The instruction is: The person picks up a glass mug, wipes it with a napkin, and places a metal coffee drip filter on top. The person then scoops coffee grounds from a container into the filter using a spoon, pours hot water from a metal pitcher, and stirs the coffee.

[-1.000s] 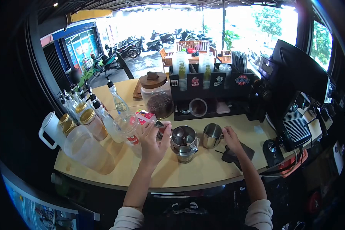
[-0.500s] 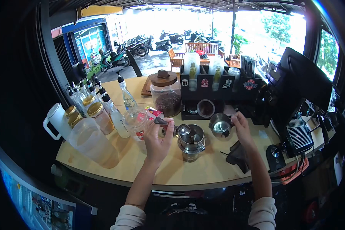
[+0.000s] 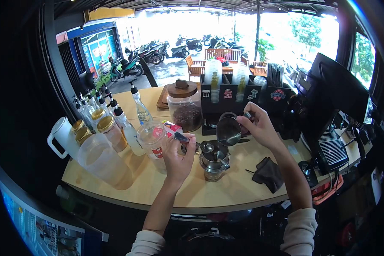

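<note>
My left hand is closed on a spoon with a dark handle. The spoon's bowl sits over the mouth of a metal drip filter, which appears to rest on a glass; its contents are hard to make out. With my right hand I grip a steel pitcher by its handle. It is tilted to the left, its lip just above the spoon and filter. Whether liquid is flowing I cannot tell. Beside my left hand stands a clear plastic cup with a red label.
A dark cloth lies on the counter at right. Behind are a wooden-lidded jar and a black cup holder. Pump bottles, a translucent jug and a white pitcher stand at left, a black machine at right.
My right hand has lifted the pitcher off the counter, moved it left and tipped it toward the filter. The left hand and spoon have stayed nearly in place.
</note>
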`<state>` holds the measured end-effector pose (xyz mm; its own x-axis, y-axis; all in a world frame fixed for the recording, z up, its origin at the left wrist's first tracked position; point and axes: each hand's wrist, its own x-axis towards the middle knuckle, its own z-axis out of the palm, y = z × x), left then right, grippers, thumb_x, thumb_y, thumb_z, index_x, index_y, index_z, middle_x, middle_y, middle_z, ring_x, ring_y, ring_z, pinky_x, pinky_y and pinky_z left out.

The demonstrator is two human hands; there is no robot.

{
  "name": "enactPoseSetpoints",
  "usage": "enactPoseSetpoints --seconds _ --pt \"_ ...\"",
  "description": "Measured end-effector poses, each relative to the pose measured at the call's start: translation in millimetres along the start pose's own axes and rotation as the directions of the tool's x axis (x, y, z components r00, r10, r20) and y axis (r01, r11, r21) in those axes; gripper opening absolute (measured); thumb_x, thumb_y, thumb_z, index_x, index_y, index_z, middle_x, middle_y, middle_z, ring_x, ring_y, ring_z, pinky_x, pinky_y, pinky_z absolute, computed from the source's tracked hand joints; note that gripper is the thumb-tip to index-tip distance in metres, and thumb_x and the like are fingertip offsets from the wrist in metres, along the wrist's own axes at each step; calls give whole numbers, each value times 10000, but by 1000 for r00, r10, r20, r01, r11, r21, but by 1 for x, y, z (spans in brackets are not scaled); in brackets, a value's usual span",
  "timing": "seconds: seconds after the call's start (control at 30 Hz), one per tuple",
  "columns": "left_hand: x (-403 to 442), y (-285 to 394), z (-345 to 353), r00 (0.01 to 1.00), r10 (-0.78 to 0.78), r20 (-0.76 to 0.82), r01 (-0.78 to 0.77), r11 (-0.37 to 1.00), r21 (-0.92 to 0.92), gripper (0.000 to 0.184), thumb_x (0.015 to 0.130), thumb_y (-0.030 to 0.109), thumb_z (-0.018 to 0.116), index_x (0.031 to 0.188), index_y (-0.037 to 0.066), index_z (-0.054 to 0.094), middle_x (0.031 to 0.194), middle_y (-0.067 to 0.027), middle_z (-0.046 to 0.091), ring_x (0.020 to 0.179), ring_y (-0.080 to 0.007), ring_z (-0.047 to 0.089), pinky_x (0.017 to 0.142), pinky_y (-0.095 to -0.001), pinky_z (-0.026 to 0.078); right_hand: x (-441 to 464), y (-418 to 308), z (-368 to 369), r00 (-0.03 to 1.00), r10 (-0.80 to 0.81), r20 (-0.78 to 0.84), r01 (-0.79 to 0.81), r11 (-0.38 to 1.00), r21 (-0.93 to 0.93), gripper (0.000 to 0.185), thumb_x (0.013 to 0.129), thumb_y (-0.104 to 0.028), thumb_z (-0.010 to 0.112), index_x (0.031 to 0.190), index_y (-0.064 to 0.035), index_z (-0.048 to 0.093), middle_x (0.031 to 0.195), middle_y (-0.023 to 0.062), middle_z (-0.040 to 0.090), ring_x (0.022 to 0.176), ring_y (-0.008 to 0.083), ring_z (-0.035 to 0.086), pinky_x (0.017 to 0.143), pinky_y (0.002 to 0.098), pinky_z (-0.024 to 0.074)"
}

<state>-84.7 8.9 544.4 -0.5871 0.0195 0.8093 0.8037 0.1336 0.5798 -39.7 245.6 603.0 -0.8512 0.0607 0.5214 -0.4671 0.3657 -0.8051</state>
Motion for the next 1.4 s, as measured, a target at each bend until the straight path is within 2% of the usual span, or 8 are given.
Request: enactPoseSetpoints --seconds 0.07,0.13,0.23,0.27,0.53,0.87,1.03,1.4 --pt "0 -2 -1 1000 3 7 -4 1000 19 71 832 86 666 867 28 643 735 -41 621 690 -145 561 664 -296 436 3 1 1 1000 -22 -2 22 999 -46 266 862 -136 649 769 -69 408 630 -65 360 582 8 322 498 206 297" --pt "0 -1 0 1000 -4 7 4 1000 15 70 832 85 667 866 28 642 734 -40 620 690 -143 560 661 -295 436 5 2 2 998 -17 56 25 989 -144 249 894 -116 619 804 -69 392 698 -9 515 614 10 515 515 180 431" --pt "0 1 0 1000 -11 5 10 1000 11 69 831 82 668 867 28 643 733 -38 619 692 -139 562 656 -291 438 7 -8 11 1000 -15 23 17 993 -119 278 855 -132 648 760 -53 399 609 -49 379 575 15 329 491 224 294" --pt "0 1 0 1000 -11 5 11 1000 10 69 831 81 669 869 29 645 732 -36 619 694 -137 563 655 -288 440 7 -10 12 1000 -14 23 17 993 -119 278 855 -132 648 760 -53 399 609 -49 379 575 15 329 491 224 294" --pt "-2 -3 4 1000 -16 25 16 1000 24 65 829 80 669 867 29 655 736 -41 635 705 -134 563 654 -280 452 9 -25 19 995 -41 88 58 980 -192 251 867 -69 614 788 -29 378 614 8 487 570 36 542 469 230 422" --pt "-5 -10 6 999 -22 36 22 1000 -8 68 830 90 670 863 31 660 722 -40 633 710 -138 555 636 -286 444 11 -30 23 995 -4 101 23 982 -189 244 856 -63 615 785 -19 387 612 22 507 548 92 606 457 244 423" --pt "-6 -11 7 999 -34 32 35 999 -9 78 830 97 672 865 30 660 730 -44 638 712 -144 556 639 -288 444 11 -29 23 992 -62 110 93 950 -299 244 836 -67 633 785 4 405 677 77 499 556 124 615 473 272 424" --pt "-7 -17 6 999 -20 31 20 1000 8 72 824 90 675 867 34 662 708 -45 639 711 -151 561 657 -297 445 11 -32 27 992 14 124 16 971 -238 248 844 -76 634 802 13 407 720 86 488 566 152 638 467 283 437"
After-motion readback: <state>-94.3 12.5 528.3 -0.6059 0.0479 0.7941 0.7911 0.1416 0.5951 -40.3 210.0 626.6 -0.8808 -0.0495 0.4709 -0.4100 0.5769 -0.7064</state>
